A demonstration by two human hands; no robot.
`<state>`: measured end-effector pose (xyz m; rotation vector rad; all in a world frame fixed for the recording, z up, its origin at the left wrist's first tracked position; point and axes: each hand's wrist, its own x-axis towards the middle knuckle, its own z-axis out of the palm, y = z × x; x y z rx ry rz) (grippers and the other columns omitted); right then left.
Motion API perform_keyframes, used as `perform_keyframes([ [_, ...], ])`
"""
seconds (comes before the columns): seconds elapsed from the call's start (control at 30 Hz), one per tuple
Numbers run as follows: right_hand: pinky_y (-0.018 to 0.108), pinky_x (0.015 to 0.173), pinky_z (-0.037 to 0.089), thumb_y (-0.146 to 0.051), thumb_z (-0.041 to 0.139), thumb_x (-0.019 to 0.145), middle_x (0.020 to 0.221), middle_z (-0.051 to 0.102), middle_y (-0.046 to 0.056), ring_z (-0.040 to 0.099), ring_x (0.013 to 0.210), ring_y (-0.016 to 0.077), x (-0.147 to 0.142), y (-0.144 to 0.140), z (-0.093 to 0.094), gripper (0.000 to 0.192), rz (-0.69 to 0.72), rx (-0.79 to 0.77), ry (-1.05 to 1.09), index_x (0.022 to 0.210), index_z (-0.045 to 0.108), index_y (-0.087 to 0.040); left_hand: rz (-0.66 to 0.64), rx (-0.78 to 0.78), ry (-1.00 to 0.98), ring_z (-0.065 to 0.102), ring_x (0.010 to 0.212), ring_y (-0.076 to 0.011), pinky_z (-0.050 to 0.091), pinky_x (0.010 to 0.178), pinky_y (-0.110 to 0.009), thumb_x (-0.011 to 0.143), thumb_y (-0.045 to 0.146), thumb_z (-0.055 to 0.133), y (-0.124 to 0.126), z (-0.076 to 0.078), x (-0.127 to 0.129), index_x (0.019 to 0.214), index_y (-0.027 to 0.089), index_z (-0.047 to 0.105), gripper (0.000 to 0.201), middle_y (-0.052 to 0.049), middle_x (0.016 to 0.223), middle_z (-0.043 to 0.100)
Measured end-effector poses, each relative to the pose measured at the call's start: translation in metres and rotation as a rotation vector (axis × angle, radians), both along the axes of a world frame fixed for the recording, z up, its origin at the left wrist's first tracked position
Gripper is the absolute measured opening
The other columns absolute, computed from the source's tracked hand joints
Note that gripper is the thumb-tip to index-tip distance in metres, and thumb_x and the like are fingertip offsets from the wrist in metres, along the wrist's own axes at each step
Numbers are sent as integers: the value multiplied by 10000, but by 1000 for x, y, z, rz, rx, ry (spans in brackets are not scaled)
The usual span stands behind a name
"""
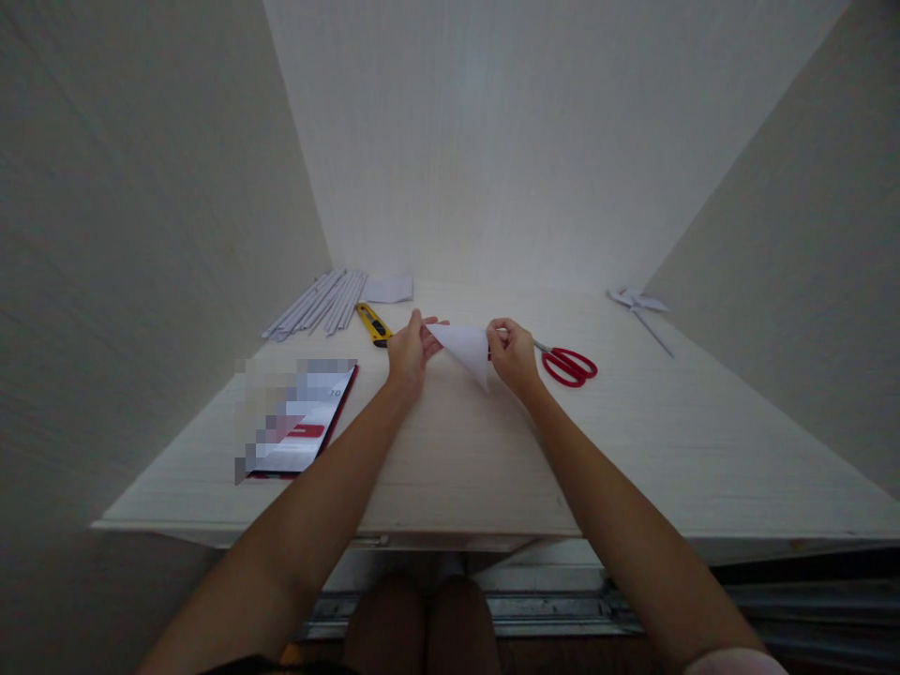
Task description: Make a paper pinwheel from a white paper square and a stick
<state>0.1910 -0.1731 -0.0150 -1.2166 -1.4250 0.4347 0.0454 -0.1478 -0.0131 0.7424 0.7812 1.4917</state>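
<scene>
A white sheet of paper (465, 347), folded into a triangle, is held up between my two hands over the middle of the table. My left hand (413, 349) grips its pointed left corner, with some fingers stretched out behind the paper. The right edge is pinched between the thumb and fingers of my right hand (511, 352). Just left of my left hand lies a yellow utility knife (372, 322). Scissors with red handles (568, 366) rest right of my right hand, their blades partly hidden behind it.
Rolled white paper sticks (320, 305) lie in a pile at the back left, beside a stack of paper (389, 288). A paper pinwheel (637, 302) on a stick lies at the back right. A partly blurred tablet or phone (299, 427) is at the left front. Walls enclose the table (464, 487).
</scene>
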Motion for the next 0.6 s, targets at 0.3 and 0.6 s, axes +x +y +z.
perform_keyframes([
  [0.3, 185, 398, 295, -311, 454, 741, 462, 419, -51, 390, 400, 70, -1, 1, -2, 142, 50, -6, 15, 704, 455, -174, 5, 33, 112, 597, 559, -112, 500, 642, -273, 784, 265, 468, 1, -8, 4, 693, 83, 595, 240, -47, 596, 622],
  [0.6, 196, 423, 330, -319, 502, 696, 466, 463, -52, 393, 394, 70, 7, 6, -4, 148, -17, -29, 222, 719, 478, -174, -173, 40, 72, 630, 682, -162, 501, 724, -332, 775, 417, 472, -2, -6, 6, 743, 63, 601, 378, -125, 733, 652],
])
